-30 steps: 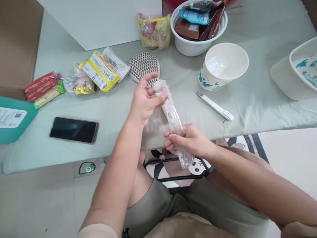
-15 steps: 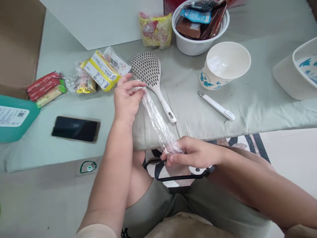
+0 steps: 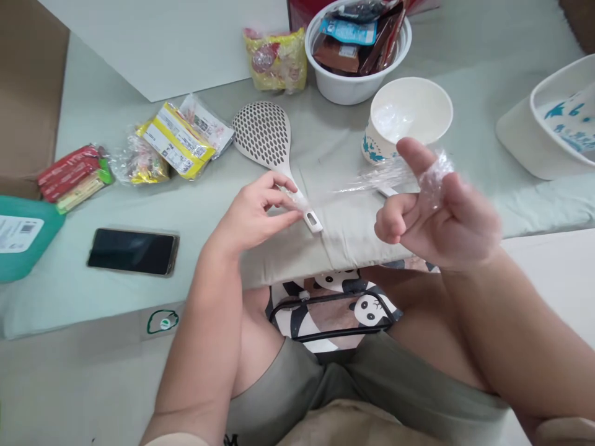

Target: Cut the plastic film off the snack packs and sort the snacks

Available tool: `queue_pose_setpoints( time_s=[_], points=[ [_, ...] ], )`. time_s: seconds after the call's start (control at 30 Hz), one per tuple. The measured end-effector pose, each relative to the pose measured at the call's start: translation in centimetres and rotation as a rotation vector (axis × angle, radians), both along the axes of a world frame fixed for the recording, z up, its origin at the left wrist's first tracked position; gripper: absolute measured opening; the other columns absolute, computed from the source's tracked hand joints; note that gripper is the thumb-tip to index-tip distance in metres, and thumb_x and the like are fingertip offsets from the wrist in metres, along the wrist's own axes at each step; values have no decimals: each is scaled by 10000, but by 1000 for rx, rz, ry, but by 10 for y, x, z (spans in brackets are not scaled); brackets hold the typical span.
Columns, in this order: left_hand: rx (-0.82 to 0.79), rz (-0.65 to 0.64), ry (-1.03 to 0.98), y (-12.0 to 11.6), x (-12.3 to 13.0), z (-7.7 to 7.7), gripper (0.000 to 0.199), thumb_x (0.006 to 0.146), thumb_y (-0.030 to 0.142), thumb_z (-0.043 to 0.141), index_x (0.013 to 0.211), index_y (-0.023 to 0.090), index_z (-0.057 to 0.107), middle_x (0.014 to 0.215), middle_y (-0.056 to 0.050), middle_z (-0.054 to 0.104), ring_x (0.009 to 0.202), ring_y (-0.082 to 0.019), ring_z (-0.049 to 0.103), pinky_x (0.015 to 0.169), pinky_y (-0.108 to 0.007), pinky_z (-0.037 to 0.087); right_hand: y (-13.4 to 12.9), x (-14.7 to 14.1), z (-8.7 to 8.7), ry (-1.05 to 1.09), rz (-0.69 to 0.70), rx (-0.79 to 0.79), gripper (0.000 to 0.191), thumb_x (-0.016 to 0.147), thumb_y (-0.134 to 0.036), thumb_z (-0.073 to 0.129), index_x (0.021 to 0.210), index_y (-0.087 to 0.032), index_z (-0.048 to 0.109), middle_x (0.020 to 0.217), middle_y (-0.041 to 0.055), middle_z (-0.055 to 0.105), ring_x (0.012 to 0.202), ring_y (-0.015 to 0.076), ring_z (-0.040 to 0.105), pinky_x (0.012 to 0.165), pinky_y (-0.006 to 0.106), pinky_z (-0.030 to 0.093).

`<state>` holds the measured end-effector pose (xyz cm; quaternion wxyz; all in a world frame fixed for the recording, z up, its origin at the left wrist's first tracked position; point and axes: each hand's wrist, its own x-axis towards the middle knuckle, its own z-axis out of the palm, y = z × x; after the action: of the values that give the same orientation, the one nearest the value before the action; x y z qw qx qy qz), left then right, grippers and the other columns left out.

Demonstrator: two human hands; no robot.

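A strip of clear plastic film stretches between my two hands above the table's front edge, blurred by motion. My left hand has its thumb and fingertips pinched at the film's faint left end, just over the handle of a perforated skimmer. My right hand is turned palm up. A crumpled bunch of the film sits between its thumb and fingers. Behind the right hand stands a paper cup with a blue leaf print and clear plastic inside. A white box cutter is mostly hidden by that hand.
A white bowl of packets and a yellow packet stand at the back. More snack packets, a red pack, a phone and a teal container lie left. A white bin stands right.
My right hand has risen from below the table edge and moved right, turning palm up with the film. My left hand has moved down and right. The film now runs nearly level.
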<state>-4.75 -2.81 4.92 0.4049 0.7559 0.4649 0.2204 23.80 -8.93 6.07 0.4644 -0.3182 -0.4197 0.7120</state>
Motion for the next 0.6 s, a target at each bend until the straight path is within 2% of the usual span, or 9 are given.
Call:
queue_pose_setpoints(
  time_s=[0.1,0.17,0.23,0.3,0.37,0.47,0.53,0.57,0.6],
  points=[
    [-110,-176,-39,-4,-2,20,247,791,409,810,656,205,782,1098,-61,651,970,-184,627,914,-338,541,4,-2,-9,-222,-147,-35,689,970,-696,491,1534,-305,439,590,-48,601,472,143,521,496,289,409],
    [-213,-337,-67,-7,0,35,267,786,407,834,608,217,777,1050,-60,646,938,-182,634,889,-333,549,4,-11,-14,-412,-200,-45,745,963,-747,454,1513,-245,480,607,-34,597,487,137,506,508,288,395],
    [-296,-484,-136,-11,3,48,230,780,422,849,625,257,805,981,-60,648,881,-182,639,847,-337,564,2,-23,-19,-638,-180,12,709,985,-740,412,1407,-197,583,636,-9,600,534,135,513,568,290,404],
    [-349,-555,-219,-16,5,59,179,797,460,834,694,314,841,917,-68,658,863,-199,635,848,-364,578,-1,-37,-22,-848,-47,139,613,1020,-676,384,1204,-173,683,630,7,577,564,139,500,610,295,384],
    [-290,-519,-321,-20,6,63,157,814,514,810,763,372,856,902,-79,667,941,-232,628,891,-395,577,-7,-51,-25,-953,161,278,542,1045,-584,353,959,-168,690,611,15,542,567,136,469,614,298,348],
    [-131,-303,-466,-22,7,56,169,815,564,796,806,405,853,1096,-63,690,1143,-248,608,956,-396,564,-16,-68,-29,-877,423,431,471,1035,-453,320,752,-181,580,622,29,545,580,134,461,618,298,340],
    [-137,-157,-533,-21,11,43,234,851,578,758,824,365,853,1222,-37,700,1186,-238,631,965,-384,566,-22,-74,-32,-745,496,494,420,1015,-390,310,783,-182,589,665,41,594,617,145,510,645,295,376],
    [-170,-93,-555,-20,13,35,295,889,590,712,847,334,853,1204,-41,727,1134,-230,669,940,-383,574,-24,-75,-33,-682,515,512,407,1009,-369,308,840,-176,623,687,44,615,638,151,538,660,292,395],
    [-204,-25,-552,-18,17,27,372,908,622,672,866,299,851,1106,-57,761,1022,-223,706,868,-378,588,-26,-76,-34,-628,532,527,405,1006,-354,309,923,-169,659,708,43,634,655,156,561,671,288,412]
  ],
)
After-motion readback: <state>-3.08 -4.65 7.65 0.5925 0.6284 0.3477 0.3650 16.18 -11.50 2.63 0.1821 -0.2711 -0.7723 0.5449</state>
